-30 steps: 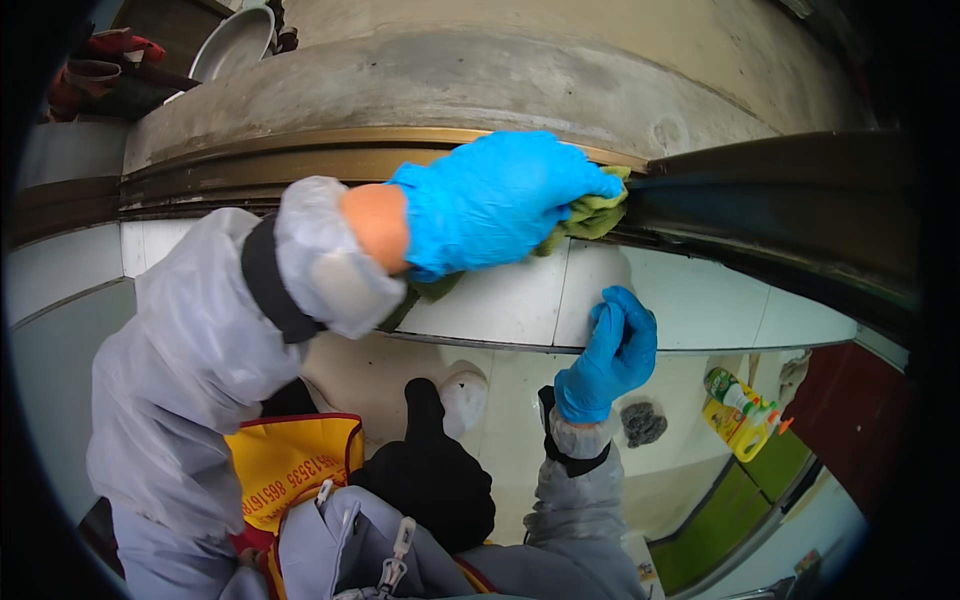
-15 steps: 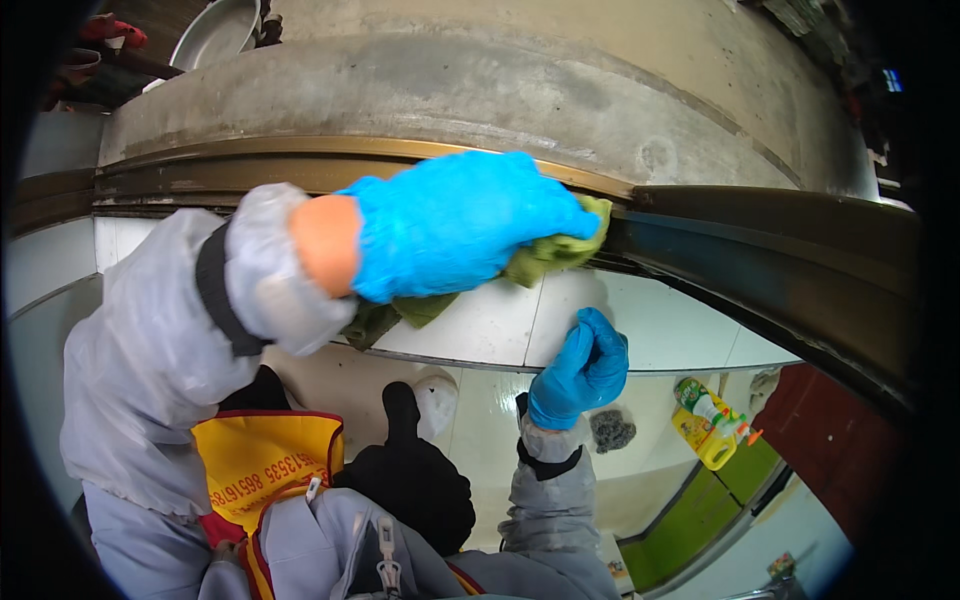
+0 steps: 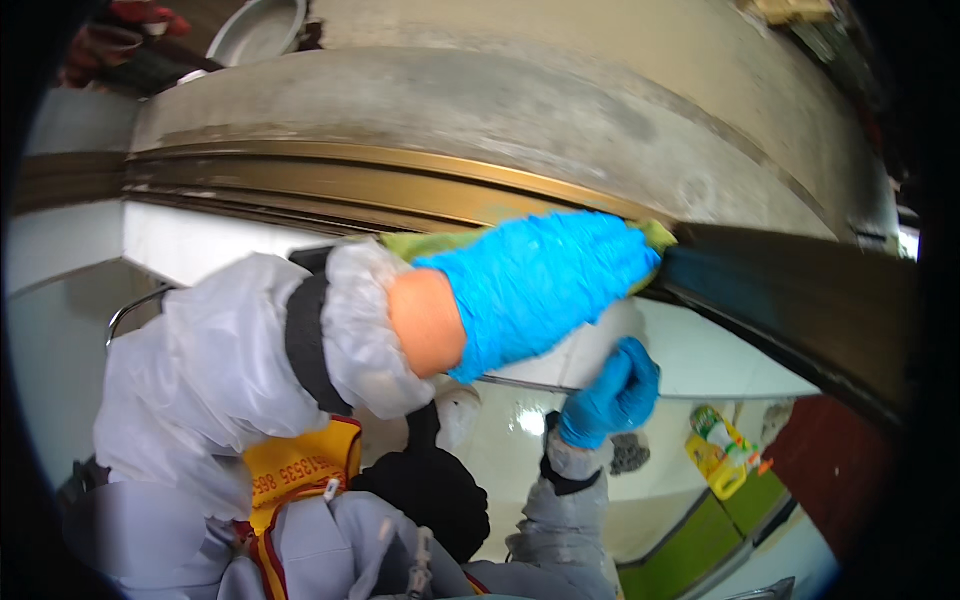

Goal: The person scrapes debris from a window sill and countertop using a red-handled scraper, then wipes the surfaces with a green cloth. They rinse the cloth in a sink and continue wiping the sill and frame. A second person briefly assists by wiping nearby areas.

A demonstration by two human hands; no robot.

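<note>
My left hand (image 3: 550,287), in a blue glove, lies over a green cloth (image 3: 430,245) on the brown metal window track (image 3: 400,190). Its fingers point right, and cloth shows past the fingertips close to the dark frame (image 3: 780,290). Most of the cloth is hidden under the palm. My right hand (image 3: 612,395), gloved in blue too, is lower down by the white tiled ledge (image 3: 705,345). Its fingers are curled in toward the thumb, and nothing shows between them.
Grey concrete (image 3: 450,100) lies beyond the track, with a metal basin (image 3: 258,32) at the far left. Below the ledge are a dark grey scrubbing pad (image 3: 629,453), a spray bottle (image 3: 712,428) and a yellow bottle (image 3: 728,484), beside a dark red surface (image 3: 840,460).
My left hand and the cloth have slid right along the track toward the dark frame, and the hand lies flatter. My right hand stays curled by the ledge. The whole view has shifted slightly.
</note>
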